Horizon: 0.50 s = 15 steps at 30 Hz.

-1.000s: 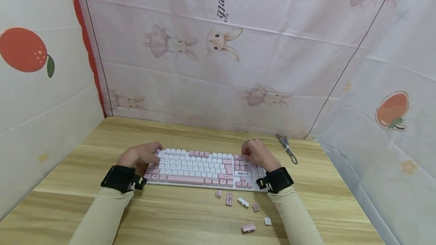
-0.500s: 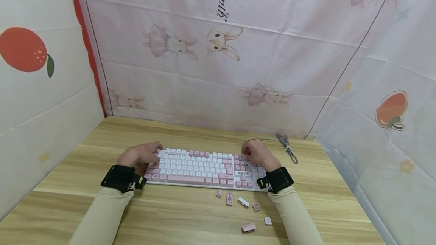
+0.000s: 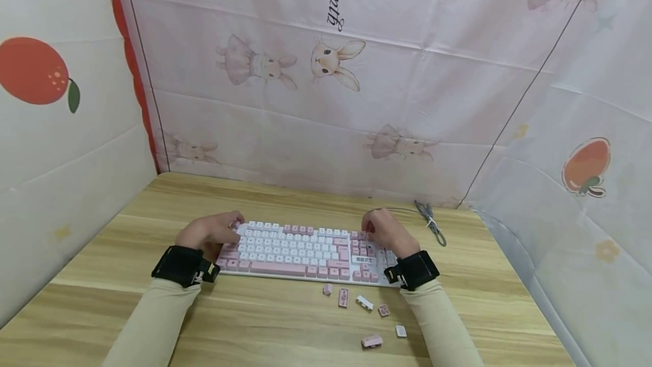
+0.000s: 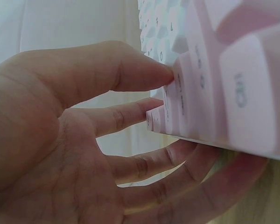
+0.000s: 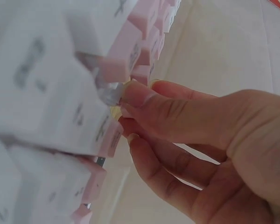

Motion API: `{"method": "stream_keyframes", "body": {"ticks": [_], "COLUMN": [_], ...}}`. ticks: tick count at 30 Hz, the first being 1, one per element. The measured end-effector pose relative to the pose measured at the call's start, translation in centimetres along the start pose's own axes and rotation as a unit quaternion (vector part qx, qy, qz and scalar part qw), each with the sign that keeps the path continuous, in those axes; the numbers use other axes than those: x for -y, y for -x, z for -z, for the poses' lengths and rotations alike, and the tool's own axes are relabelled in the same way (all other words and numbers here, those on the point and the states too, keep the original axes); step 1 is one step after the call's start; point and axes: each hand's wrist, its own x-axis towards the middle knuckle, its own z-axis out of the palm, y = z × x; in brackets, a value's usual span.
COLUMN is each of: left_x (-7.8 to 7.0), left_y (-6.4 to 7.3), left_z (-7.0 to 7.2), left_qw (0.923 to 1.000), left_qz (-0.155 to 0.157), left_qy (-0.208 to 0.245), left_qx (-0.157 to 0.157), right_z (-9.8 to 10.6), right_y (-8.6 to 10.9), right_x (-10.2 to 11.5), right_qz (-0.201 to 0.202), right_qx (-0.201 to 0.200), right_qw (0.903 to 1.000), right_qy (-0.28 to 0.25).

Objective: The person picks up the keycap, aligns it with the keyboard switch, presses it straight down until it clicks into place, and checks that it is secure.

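A pink and white keyboard (image 3: 290, 251) lies on the wooden table. My left hand (image 3: 209, 234) grips its left end; in the left wrist view the thumb (image 4: 149, 77) presses on the pink side keys and several fingers reach under the edge. At the keyboard's upper right, my right hand (image 3: 387, 231) has its fingers bent down among the keys. In the right wrist view the thumb (image 5: 140, 95) and fingers pinch what appears to be a small keycap, mostly hidden, beside a gap showing a translucent key switch (image 5: 109, 93).
Loose keycaps lie in front of the keyboard, among them a pink one (image 3: 343, 298), a long white one (image 3: 364, 302), a small white one (image 3: 400, 331) and a wide pink one (image 3: 372, 341). A bundled grey cable (image 3: 430, 223) sits behind the right hand. Printed cloth walls (image 3: 285, 101) enclose the table.
The head view has shifted very slightly. Both hands, the keyboard and the loose keycaps stay in place.
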Motion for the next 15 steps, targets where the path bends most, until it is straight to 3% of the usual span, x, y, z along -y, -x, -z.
{"method": "stream_keyframes", "body": {"ticks": [15], "left_x": [-0.21], "left_y": [-0.13], "left_z": [0.12], "left_qw": [0.9999], "left_qz": [-0.006], "left_qy": [-0.009], "left_qx": [-0.005], "right_z": [0.07], "right_y": [0.10], "right_x": [0.06], "right_qz": [-0.013], "right_qx": [-0.001], "right_qw": [0.9998], "right_qy": [0.016]}}
